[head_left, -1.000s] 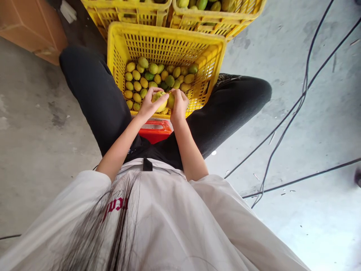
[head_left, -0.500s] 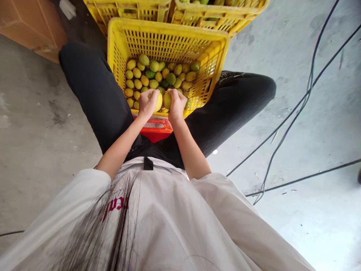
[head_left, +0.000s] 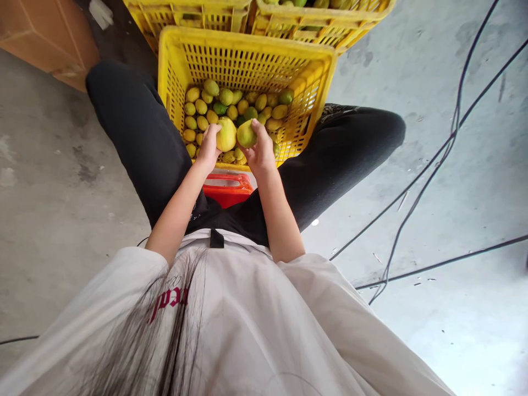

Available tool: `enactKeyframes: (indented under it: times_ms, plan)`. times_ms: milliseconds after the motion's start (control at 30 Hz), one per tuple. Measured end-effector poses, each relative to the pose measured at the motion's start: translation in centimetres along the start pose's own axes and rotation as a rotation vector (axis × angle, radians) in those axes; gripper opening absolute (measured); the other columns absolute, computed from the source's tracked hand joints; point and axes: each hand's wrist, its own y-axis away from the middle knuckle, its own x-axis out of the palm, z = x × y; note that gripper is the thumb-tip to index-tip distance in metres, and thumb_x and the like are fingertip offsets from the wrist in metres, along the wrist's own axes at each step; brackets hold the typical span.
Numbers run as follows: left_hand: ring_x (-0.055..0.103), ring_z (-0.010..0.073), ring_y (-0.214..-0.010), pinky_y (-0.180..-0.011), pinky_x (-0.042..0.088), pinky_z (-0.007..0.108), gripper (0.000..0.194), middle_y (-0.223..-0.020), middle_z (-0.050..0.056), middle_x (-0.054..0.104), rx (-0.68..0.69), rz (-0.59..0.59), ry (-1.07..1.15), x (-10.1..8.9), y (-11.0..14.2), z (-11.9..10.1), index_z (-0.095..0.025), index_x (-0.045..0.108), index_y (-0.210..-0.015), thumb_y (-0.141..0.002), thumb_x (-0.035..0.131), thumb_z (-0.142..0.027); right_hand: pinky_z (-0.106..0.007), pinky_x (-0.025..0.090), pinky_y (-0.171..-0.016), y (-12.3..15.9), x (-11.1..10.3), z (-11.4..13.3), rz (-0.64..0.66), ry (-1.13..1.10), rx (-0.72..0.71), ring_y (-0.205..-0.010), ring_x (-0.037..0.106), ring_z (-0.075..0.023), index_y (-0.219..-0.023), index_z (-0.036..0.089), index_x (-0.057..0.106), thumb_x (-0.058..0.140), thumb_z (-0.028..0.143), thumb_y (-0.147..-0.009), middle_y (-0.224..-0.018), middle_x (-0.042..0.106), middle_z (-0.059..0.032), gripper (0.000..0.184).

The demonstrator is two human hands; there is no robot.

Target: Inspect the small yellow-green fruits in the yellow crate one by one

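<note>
My left hand (head_left: 209,146) is closed around a yellow lemon (head_left: 226,135), thumb on top and most fingers hidden beneath. Close beside it, my right hand (head_left: 262,148) grips a greener lemon (head_left: 246,134) between thumb and fingers. A narrow gap separates the two fruits. Both are held above a yellow plastic crate (head_left: 247,47) with slotted walls. Inside the crate lie several loose lemons (head_left: 226,97), some yellow and some green.
Two more yellow crates, one at the back left (head_left: 193,14) and one holding fruit at the back right (head_left: 322,25), stand behind. A red plastic object (head_left: 226,190) sits between my legs. A cardboard box (head_left: 45,41) is at upper left. Black cables (head_left: 439,159) cross the floor at right.
Both hands have rolled outward, so the two lemons show more fully on top. The left hand has shifted slightly left. The crates have stayed in place.
</note>
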Motion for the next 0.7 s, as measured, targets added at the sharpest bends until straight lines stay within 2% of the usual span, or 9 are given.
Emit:
enactKeyframes:
  times_ms: [67, 133, 200, 267, 367, 433, 500, 600, 700]
  plan:
    - [0.066, 0.0234, -0.128, -0.103, 0.057, 0.04, 0.019, -0.108, 0.002, 0.074, 0.042, 0.055, -0.063, -0.1, 0.3, 0.2, -0.026, 0.056, -0.102, -0.116, 0.066, -0.035, -0.044, 0.075, -0.097, 0.5, 0.2, 0.3, -0.016, -0.003, 0.029, -0.136, 0.072, -0.0306, -0.1, 0.031, 0.064, 0.078, 0.046, -0.095, -0.109, 0.076, -0.0036, 0.022]
    - [0.067, 0.0254, -0.128, -0.105, 0.056, 0.042, 0.031, -0.103, 0.0, 0.074, 0.091, 0.099, -0.12, -0.3, 0.4, 0.6, -0.028, 0.058, -0.103, -0.106, 0.083, -0.046, -0.042, 0.075, -0.097, 1.1, 0.5, 0.6, -0.027, 0.035, 0.017, -0.133, 0.072, -0.0281, -0.101, 0.03, 0.064, 0.074, 0.04, -0.098, -0.11, 0.076, -0.0022, 0.015]
    - [0.07, 0.0251, -0.124, -0.102, 0.057, 0.04, 0.038, -0.099, 0.0, 0.073, 0.128, 0.127, -0.147, -0.5, 0.3, 1.0, -0.027, 0.06, -0.105, -0.1, 0.089, -0.052, -0.041, 0.074, -0.098, 1.6, 0.8, 0.6, -0.015, 0.061, 0.016, -0.129, 0.074, -0.0249, -0.101, 0.029, 0.063, 0.069, 0.033, -0.1, -0.109, 0.076, -0.0009, 0.008]
    - [0.075, 0.0242, -0.118, -0.096, 0.059, 0.037, 0.034, -0.1, 0.001, 0.074, 0.144, 0.155, -0.146, -0.7, 0.1, 1.2, -0.025, 0.063, -0.106, -0.1, 0.088, -0.047, -0.04, 0.073, -0.097, 1.8, 0.9, 0.5, 0.01, 0.07, 0.029, -0.123, 0.075, -0.0227, -0.101, 0.028, 0.062, 0.068, 0.028, -0.099, -0.105, 0.077, 0.0005, 0.007]
    - [0.079, 0.0234, -0.114, -0.091, 0.061, 0.033, 0.024, -0.099, 0.002, 0.075, 0.125, 0.176, -0.123, -0.6, 0.3, 1.0, -0.022, 0.065, -0.101, -0.102, 0.085, -0.035, -0.039, 0.073, -0.09, 1.7, 0.8, 0.2, 0.028, 0.077, -0.018, -0.115, 0.077, -0.0234, -0.101, 0.031, 0.059, 0.077, 0.033, -0.093, -0.098, 0.076, 0.0027, 0.02]
    - [0.079, 0.0241, -0.118, -0.096, 0.064, 0.035, 0.021, -0.1, 0.002, 0.075, 0.084, 0.167, -0.099, -0.2, 0.7, 0.6, -0.022, 0.064, -0.102, -0.107, 0.079, -0.035, -0.04, 0.072, -0.089, 1.3, 0.7, -0.1, 0.054, 0.08, -0.087, -0.114, 0.077, -0.0251, -0.103, 0.032, 0.059, 0.084, 0.047, -0.087, -0.097, 0.075, 0.0028, 0.033]
    - [0.076, 0.0252, -0.128, -0.107, 0.064, 0.041, 0.018, -0.106, 0.002, 0.078, 0.038, 0.15, -0.064, 0.1, 1.2, -0.1, -0.022, 0.063, -0.106, -0.115, 0.068, -0.037, -0.042, 0.071, -0.095, 0.7, 0.5, -0.3, 0.094, 0.059, -0.123, -0.119, 0.076, -0.0272, -0.106, 0.033, 0.061, 0.083, 0.067, -0.085, -0.098, 0.076, 0.0016, 0.046]
    - [0.066, 0.0266, -0.142, -0.125, 0.056, 0.049, 0.031, -0.112, 0.005, 0.083, -0.032, 0.149, -0.03, 0.3, 1.5, -1.3, -0.022, 0.064, -0.114, -0.124, 0.043, -0.044, -0.05, 0.069, -0.101, -0.3, 0.3, -0.6, 0.152, 0.006, -0.116, -0.132, 0.073, -0.0317, -0.108, 0.035, 0.061, 0.068, 0.084, -0.085, -0.105, 0.079, -0.0014, 0.054]
    - [0.054, 0.0293, -0.153, -0.134, 0.048, 0.049, 0.054, -0.115, 0.006, 0.086, -0.033, 0.195, -0.06, -0.2, 0.9, -1.7, -0.023, 0.067, -0.127, -0.123, 0.027, -0.058, -0.055, 0.07, -0.095, -0.9, -0.2, -0.7, 0.154, 0.01, -0.123, -0.136, 0.071, -0.0349, -0.112, 0.036, 0.059, 0.066, 0.078, -0.085, -0.116, 0.078, -0.0037, 0.05]
